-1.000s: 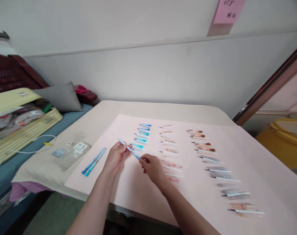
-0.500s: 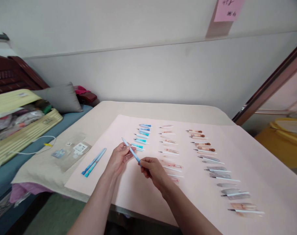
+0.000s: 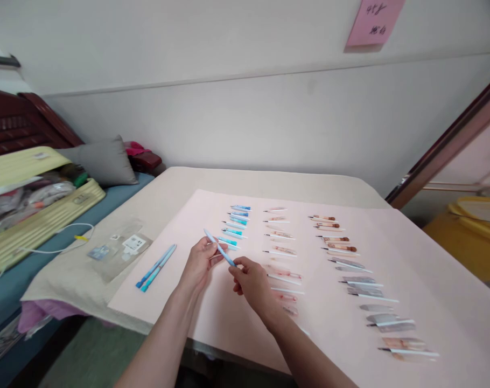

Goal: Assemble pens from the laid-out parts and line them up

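Note:
A light blue pen [image 3: 224,254] slants between my two hands above the pink sheet [image 3: 176,318]. My left hand [image 3: 200,261] pinches it near the middle, thumb on top. The fingers of my right hand [image 3: 247,277] close round its lower right end. Just beyond my left fingers lie blue and teal pen parts [image 3: 233,233], each group with a thin white refill. To the left, two whole pens, one blue [image 3: 154,268] and one teal [image 3: 159,269], rest side by side on the sheet.
Pinkish pen parts [image 3: 281,249] form a middle column, with brown-capped parts [image 3: 337,238] and greyish clear parts [image 3: 362,283] farther right. A clear plastic bag [image 3: 119,250] lies at the table's left. Beyond are a yellow case [image 3: 47,210], a white cable [image 3: 63,247] and a grey pillow [image 3: 105,161].
Both hands still hold the pen in nearly the same pose. The whole view has shifted slightly, and my right hand sits a little farther right.

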Demonstrator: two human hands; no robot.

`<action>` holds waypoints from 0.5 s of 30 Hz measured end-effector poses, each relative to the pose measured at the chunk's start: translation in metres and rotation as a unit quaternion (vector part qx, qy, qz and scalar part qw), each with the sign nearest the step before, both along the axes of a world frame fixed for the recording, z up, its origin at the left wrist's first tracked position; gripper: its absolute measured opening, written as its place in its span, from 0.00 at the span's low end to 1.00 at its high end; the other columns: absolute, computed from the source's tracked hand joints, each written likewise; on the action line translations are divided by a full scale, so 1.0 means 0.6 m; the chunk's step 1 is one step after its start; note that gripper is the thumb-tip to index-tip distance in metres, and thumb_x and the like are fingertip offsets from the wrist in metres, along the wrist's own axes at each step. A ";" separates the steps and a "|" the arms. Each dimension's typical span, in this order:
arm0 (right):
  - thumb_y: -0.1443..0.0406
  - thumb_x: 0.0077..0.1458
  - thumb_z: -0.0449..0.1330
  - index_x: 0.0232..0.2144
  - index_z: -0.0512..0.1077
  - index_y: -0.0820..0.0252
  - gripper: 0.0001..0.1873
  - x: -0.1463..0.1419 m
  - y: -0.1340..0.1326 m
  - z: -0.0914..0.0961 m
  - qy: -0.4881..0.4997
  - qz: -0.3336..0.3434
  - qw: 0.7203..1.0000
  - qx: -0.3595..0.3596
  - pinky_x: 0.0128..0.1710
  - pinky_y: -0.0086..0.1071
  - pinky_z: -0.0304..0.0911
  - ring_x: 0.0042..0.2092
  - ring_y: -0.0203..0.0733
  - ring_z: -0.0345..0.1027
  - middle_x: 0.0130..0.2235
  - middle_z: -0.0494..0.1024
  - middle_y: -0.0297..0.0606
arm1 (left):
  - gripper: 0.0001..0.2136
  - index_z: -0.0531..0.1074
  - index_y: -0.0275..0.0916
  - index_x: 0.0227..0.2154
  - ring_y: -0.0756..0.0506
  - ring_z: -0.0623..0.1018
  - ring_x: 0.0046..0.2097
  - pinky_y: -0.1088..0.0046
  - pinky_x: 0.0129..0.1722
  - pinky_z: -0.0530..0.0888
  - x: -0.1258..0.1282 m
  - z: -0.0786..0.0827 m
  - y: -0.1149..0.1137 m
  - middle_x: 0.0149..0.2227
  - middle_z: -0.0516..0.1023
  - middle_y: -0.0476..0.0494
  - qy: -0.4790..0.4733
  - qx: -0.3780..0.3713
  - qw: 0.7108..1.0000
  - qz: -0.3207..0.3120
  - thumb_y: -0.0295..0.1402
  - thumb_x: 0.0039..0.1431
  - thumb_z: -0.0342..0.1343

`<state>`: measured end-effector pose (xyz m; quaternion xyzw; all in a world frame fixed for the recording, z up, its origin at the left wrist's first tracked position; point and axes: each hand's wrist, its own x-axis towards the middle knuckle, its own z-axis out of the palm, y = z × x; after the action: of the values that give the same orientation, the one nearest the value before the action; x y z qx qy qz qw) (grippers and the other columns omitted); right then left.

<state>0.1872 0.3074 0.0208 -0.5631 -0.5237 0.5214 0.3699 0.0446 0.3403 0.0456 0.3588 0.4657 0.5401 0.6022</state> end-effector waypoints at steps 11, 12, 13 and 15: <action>0.60 0.53 0.51 0.23 0.69 0.56 0.12 0.009 0.002 0.015 -0.175 0.005 0.979 0.108 0.22 0.27 0.44 0.22 0.33 0.54 0.20 0.65 0.30 | 0.13 0.70 0.36 0.33 0.44 0.75 0.41 0.64 0.42 0.69 0.011 0.016 -0.013 0.34 0.77 0.39 -0.011 0.011 1.000 0.006 0.40 0.48 0.59; 0.60 0.53 0.51 0.23 0.69 0.56 0.12 0.008 0.002 0.015 -0.178 0.003 0.978 0.111 0.22 0.27 0.43 0.22 0.33 0.53 0.20 0.65 0.30 | 0.14 0.70 0.36 0.33 0.45 0.75 0.40 0.64 0.42 0.70 0.011 0.016 -0.012 0.34 0.77 0.40 -0.006 0.007 1.000 0.019 0.40 0.48 0.59; 0.60 0.52 0.51 0.23 0.69 0.56 0.11 0.006 0.001 0.015 -0.179 0.002 0.977 0.113 0.22 0.27 0.43 0.22 0.33 0.52 0.19 0.65 0.30 | 0.14 0.70 0.36 0.32 0.46 0.75 0.39 0.66 0.41 0.70 0.012 0.014 -0.012 0.33 0.76 0.42 0.000 0.005 0.999 0.034 0.41 0.47 0.59; 0.61 0.52 0.52 0.23 0.69 0.56 0.11 0.003 -0.001 0.016 -0.166 0.007 0.980 0.106 0.22 0.27 0.43 0.22 0.33 0.52 0.19 0.64 0.29 | 0.14 0.71 0.36 0.30 0.49 0.73 0.36 0.70 0.39 0.70 0.011 0.011 -0.010 0.32 0.75 0.45 0.014 0.002 0.998 0.068 0.41 0.45 0.61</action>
<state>0.1891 0.3068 0.0305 -0.5958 -0.6340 0.3645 0.3322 0.0514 0.3341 0.0521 0.3349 0.4969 0.5754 0.5567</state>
